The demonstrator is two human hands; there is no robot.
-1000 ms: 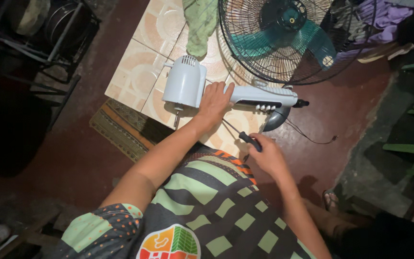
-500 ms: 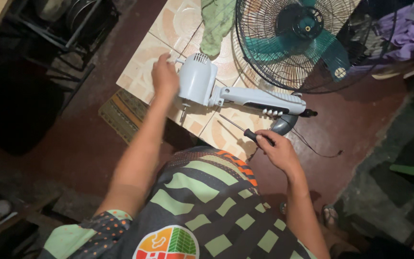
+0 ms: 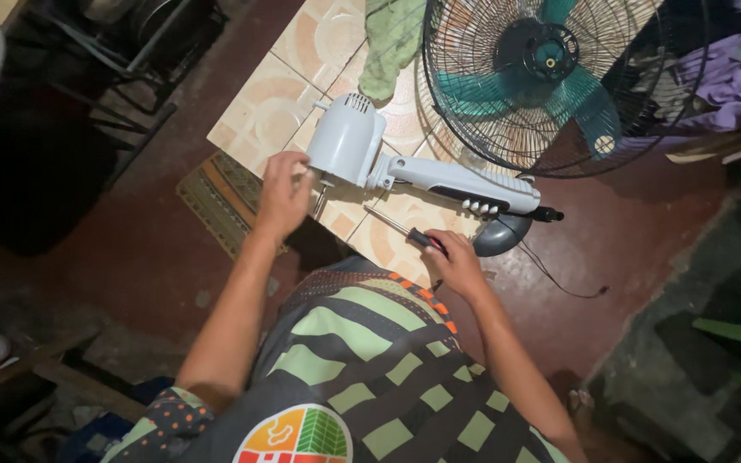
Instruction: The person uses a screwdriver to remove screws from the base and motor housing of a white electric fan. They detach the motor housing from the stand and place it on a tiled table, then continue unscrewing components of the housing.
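Note:
A pale grey fan motor housing (image 3: 347, 140) with its long neck and switch buttons (image 3: 465, 183) lies on a tiled table top (image 3: 263, 116). My left hand (image 3: 283, 195) is at the housing's near end, fingers curled by the motor shaft; whether it grips anything is unclear. My right hand (image 3: 452, 262) holds a screwdriver (image 3: 405, 231) by its dark handle, the shaft pointing toward the housing. A round wire fan guard with teal blades (image 3: 551, 77) lies at the table's far right.
A green cloth (image 3: 392, 39) lies at the table's far edge. A patterned mat (image 3: 220, 195) and a dark red floor lie below the table. A dark metal rack (image 3: 130, 43) stands at the far left. A thin cord (image 3: 559, 279) trails on the floor at right.
My left hand went from the fan's neck to the housing's far side, then came back to its near end. My right hand shifted left with the screwdriver. The view has shifted.

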